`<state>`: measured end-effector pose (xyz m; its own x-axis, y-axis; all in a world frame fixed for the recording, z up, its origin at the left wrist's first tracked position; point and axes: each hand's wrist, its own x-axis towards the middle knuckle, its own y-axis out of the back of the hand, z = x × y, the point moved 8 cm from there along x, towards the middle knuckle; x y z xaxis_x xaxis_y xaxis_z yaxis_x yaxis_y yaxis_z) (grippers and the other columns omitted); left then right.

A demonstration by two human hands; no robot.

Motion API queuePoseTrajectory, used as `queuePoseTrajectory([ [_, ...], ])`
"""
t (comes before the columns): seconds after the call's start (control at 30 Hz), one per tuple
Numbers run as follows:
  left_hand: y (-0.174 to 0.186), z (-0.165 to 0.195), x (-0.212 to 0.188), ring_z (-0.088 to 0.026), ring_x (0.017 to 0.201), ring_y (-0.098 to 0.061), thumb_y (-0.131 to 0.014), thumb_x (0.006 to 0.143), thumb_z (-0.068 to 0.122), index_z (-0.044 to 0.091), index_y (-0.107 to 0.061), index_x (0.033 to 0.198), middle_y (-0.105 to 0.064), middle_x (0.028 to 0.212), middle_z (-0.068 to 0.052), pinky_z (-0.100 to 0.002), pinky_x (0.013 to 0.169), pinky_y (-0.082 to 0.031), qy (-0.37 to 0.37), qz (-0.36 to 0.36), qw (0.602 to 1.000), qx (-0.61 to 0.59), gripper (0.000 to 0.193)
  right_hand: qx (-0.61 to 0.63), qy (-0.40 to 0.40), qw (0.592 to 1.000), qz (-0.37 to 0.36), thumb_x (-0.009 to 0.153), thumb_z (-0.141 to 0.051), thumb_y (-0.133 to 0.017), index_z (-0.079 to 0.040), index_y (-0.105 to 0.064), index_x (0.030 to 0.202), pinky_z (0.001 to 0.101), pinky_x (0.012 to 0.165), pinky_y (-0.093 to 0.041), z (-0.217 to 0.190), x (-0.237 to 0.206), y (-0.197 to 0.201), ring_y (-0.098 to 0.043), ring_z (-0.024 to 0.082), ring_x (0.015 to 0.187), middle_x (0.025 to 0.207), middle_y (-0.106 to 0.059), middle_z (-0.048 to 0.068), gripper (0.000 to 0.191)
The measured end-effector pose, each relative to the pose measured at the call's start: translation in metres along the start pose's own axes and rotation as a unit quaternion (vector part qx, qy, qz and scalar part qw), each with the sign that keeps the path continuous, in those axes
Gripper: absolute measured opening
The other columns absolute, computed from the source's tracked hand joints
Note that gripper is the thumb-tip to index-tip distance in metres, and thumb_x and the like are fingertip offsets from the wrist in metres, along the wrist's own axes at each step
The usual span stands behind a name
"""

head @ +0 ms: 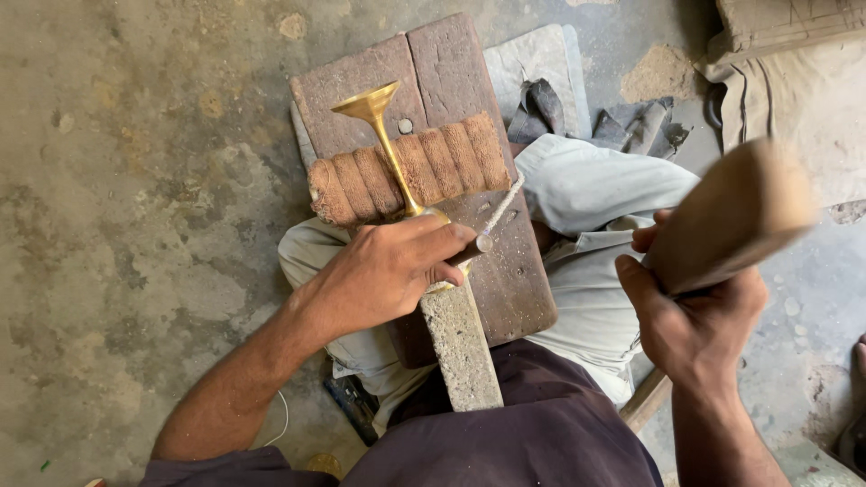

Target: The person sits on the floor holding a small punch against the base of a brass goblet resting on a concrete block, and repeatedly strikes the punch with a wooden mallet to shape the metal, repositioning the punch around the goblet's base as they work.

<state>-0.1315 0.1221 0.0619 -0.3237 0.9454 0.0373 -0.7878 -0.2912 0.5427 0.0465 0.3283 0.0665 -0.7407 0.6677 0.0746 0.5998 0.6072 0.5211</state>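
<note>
My left hand (388,271) grips a brass goblet-shaped piece (383,135) by its lower end, together with a small dark punch (471,251). The brass stem lies across a thick roll of coir rope (424,167) on a worn wooden block (451,81). The flared brass cup points away from me. My right hand (695,316) holds a wooden mallet (731,212) raised to the right, its head blurred and close to the camera. A grey stone bar (465,347) runs from under my left hand toward my body.
I sit on a rough concrete floor (135,180) with pale trousers (595,189) and a dark shirt in view. Grey cloth scraps (631,126) lie behind the block. A sack-covered bundle (794,81) stands at the upper right.
</note>
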Motion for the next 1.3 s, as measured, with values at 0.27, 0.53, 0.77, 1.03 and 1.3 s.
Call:
queuePoseTrajectory([
  [0.27,-0.001,0.001,0.002,-0.024,0.084,-0.077,-0.066,0.085,-0.008,0.005,-0.064,0.125,-0.064,0.093,-0.009,-0.035,0.071,-0.063,-0.01,-0.005,0.999,0.031,0.042,-0.228,0.136,0.964,0.024,0.075,0.004,-0.071,-0.003,-0.069,0.108,0.0426,0.078,-0.055,-0.051,0.011,0.001,-0.07,0.029,0.087,0.095,-0.072,0.014,0.034],
  [0.53,-0.001,-0.003,-0.005,-0.019,0.08,-0.076,-0.076,0.091,0.011,0.002,-0.062,0.107,-0.07,0.103,-0.007,-0.031,0.065,-0.063,0.016,0.071,0.997,-0.015,0.023,-0.35,0.178,0.92,0.017,0.085,0.002,-0.075,0.0,-0.07,0.116,0.0369,0.08,-0.055,-0.035,0.021,0.009,-0.07,0.025,0.088,0.097,-0.072,0.016,0.031],
  [0.77,0.002,0.0,-0.016,-0.024,0.083,-0.075,-0.08,0.091,0.018,0.003,-0.062,0.11,-0.07,0.104,-0.008,-0.037,0.066,-0.06,0.015,0.118,0.993,0.026,0.03,0.077,0.027,0.996,-0.027,0.083,-0.01,-0.074,-0.004,-0.064,0.116,0.0263,0.086,-0.059,-0.061,0.043,0.008,-0.071,0.012,0.097,0.101,-0.069,0.007,0.035],
  [1.03,0.001,-0.002,-0.013,-0.025,0.082,-0.075,-0.08,0.09,0.018,0.002,-0.064,0.111,-0.069,0.104,-0.008,-0.039,0.066,-0.06,0.025,0.1,0.994,0.047,0.031,-0.102,0.184,0.977,-0.019,0.088,-0.007,-0.075,0.004,-0.06,0.104,0.0338,0.073,-0.055,-0.087,0.061,-0.004,-0.068,0.019,0.081,0.09,-0.068,0.011,0.025],
  [1.3,0.0,-0.003,-0.013,-0.024,0.083,-0.076,-0.078,0.09,0.013,0.002,-0.063,0.112,-0.069,0.108,-0.009,-0.037,0.066,-0.062,0.025,0.092,0.995,0.034,0.029,-0.214,0.217,0.95,-0.063,0.075,0.004,-0.066,-0.003,-0.068,0.111,0.0407,0.081,-0.054,-0.076,0.055,-0.009,-0.067,0.027,0.09,0.097,-0.069,0.013,0.037],
])
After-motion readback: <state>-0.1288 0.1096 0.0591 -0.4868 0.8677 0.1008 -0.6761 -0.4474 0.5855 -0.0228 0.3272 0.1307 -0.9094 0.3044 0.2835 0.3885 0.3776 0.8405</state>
